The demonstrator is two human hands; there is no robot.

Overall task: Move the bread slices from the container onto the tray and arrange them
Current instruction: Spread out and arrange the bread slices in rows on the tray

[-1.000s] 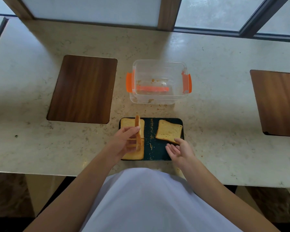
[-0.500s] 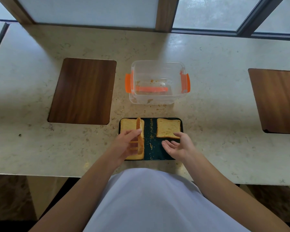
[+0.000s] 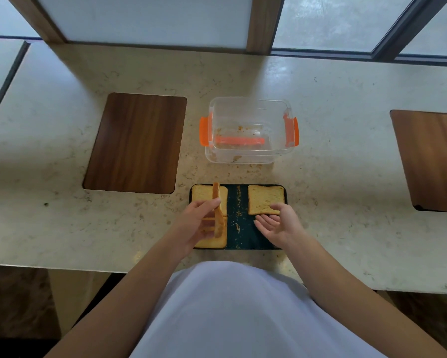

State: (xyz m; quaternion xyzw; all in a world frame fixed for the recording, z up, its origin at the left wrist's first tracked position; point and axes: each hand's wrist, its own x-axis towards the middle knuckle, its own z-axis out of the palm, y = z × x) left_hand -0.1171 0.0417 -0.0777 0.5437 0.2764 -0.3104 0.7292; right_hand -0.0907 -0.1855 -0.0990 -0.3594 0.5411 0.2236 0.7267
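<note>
A dark tray [image 3: 239,229] with crumbs lies on the counter near me. Flat bread slices lie at its far left [image 3: 200,193], near left [image 3: 213,242] and far right [image 3: 265,198]. My left hand [image 3: 197,223] holds another bread slice [image 3: 218,210] upright on its edge over the tray's left side. My right hand [image 3: 278,224] hovers palm up with fingers apart over the tray's near right part, just below the far right slice. The clear container [image 3: 250,130] with orange clips stands behind the tray, holding only crumbs.
A wooden board [image 3: 137,143] lies left of the container and another wooden board [image 3: 431,161] at the right edge. The marble counter's front edge [image 3: 62,267] runs just below the tray. Windows rise at the back.
My right hand has moved up over the tray's near right part, and the far right slice has been straightened square to the tray. My left hand still holds the upright slice.
</note>
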